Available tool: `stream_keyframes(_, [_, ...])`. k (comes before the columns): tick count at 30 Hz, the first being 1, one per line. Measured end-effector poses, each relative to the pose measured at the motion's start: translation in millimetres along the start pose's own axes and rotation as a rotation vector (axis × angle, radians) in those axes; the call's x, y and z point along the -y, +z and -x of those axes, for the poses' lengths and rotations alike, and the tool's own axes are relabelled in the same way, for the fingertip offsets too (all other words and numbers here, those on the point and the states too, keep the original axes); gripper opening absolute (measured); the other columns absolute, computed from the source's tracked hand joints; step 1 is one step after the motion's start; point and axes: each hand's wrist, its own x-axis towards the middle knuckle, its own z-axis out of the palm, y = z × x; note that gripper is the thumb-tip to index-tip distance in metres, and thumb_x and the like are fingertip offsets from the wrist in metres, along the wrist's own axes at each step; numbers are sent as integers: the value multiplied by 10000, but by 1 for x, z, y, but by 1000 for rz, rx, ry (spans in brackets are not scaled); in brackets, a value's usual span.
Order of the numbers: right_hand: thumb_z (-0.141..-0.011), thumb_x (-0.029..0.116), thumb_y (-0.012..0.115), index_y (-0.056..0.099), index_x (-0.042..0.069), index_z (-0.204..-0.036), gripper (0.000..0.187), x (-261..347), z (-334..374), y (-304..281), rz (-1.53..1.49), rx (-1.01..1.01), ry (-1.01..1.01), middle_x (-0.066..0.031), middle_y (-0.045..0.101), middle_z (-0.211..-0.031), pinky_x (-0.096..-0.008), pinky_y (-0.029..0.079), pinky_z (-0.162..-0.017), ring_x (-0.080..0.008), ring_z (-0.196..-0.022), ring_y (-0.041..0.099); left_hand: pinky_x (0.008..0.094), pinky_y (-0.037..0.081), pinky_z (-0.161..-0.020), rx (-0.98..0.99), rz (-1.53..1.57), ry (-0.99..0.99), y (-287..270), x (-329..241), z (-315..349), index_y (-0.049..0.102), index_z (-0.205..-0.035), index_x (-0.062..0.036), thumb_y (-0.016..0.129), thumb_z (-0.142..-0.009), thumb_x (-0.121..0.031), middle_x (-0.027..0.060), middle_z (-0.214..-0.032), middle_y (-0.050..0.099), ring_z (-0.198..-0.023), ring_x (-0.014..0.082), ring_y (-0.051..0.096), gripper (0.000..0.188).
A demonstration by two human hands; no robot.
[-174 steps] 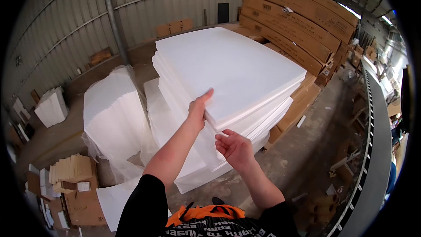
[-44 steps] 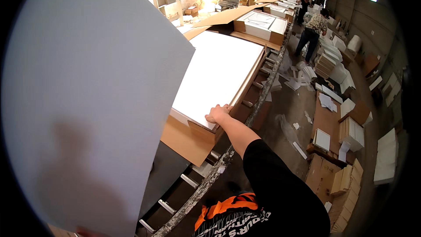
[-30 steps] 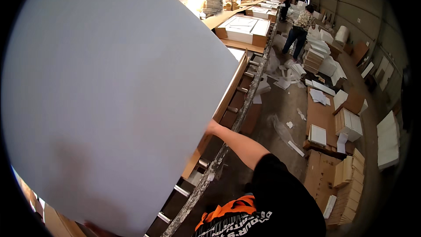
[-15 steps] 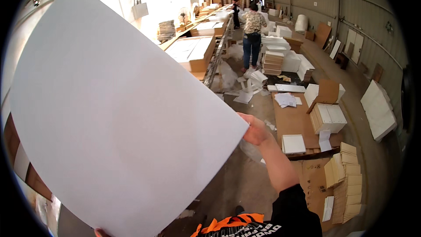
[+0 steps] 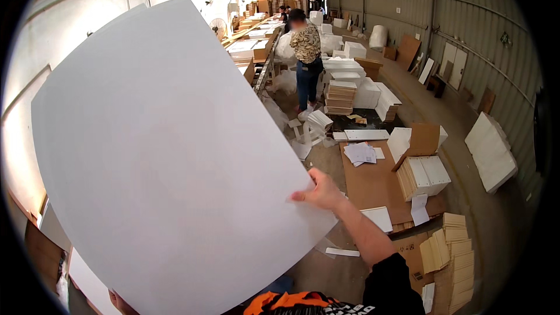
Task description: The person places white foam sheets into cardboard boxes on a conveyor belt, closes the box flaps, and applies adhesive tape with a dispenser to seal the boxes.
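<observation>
A large white panel (image 5: 175, 157) fills the left and middle of the view, held up at a tilt in front of me. A sliver of a second white edge shows behind its upper left side. My right hand (image 5: 321, 191) grips the panel's right edge, thumb on the near face and the other fingers hidden behind. At the lower left, a small part of my left hand (image 5: 119, 302) shows at the panel's lower edge; most of its fingers are hidden.
Stacked white boards (image 5: 426, 175) stand on brown cardboard (image 5: 373, 189) at the right, with papers (image 5: 360, 153) beside them. Cream strips (image 5: 458, 262) lie nearer. Ahead, a person (image 5: 306, 58) stands between a long line of boxes (image 5: 254, 48) and stacked boards (image 5: 341, 96).
The panel has turned more upright. My right hand has moved slightly down and left, its thumb now on the panel's near face. The person ahead appears further left.
</observation>
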Motion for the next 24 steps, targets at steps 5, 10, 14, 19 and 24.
stream_keyframes(5, [-696,255,882,606,6,-975,465,1,-127,2,-327,8,-14,-48,666,-894,-270,519,-671,-102,-780,610,398,381,-1018,46,-9,69,18,41,-77,372,-1408,17,456,-981,-485,168,-1362,482,-1198,272,491,665])
stream_keyframes(10, [-727,295,855,610,9,-973,449,18,-276,11,-552,57,-220,-49,664,-869,-255,512,-677,-102,-729,604,310,461,-879,-105,-53,258,52,-10,-122,504,-1268,19,493,-997,-398,100,-1150,607,-1012,193,581,497])
stream_keyframes(14, [-766,263,829,601,4,-1016,426,24,-404,45,-566,-117,-136,-68,669,-943,-280,513,-684,-132,-779,619,340,475,-878,-715,-114,401,47,-35,-115,501,-1264,31,498,-989,-431,130,-1177,593,-1013,228,584,538])
stream_keyframes(19, [-784,260,806,597,-13,-1128,486,2,-562,119,-642,-234,-79,-103,664,-1049,-341,492,-795,-202,-906,616,357,494,-880,-1498,-391,436,82,-53,-13,556,-1223,91,524,-958,-479,152,-1192,621,-993,271,609,629])
stream_keyframes(24, [-735,292,814,550,-21,-1261,667,-36,-664,199,-430,-470,72,-185,619,-1215,-396,473,-925,-317,-1083,604,464,491,-674,-1959,-842,554,43,-1,121,498,-1135,104,618,-876,-321,222,-849,622,-720,341,590,512])
